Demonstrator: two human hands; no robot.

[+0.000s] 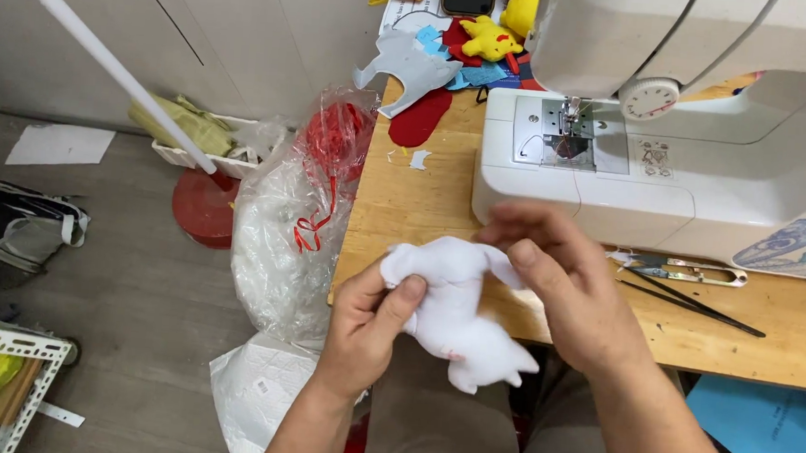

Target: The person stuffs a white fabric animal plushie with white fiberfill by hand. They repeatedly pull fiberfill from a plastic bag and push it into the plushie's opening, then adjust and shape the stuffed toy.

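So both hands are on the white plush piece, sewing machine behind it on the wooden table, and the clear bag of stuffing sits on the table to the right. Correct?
Not quite. The clear bag stands on the floor at the left of the table, not on it to the right; the head view shows this. The rest holds: left hand and right hand are on the white plush piece, with the sewing machine behind it.

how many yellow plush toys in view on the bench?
2. One small yellow plush lies on the fabric scraps at the table's far end; a second yellow one sits just behind it, partly cut off by the sewing machine. More may be hidden behind it.
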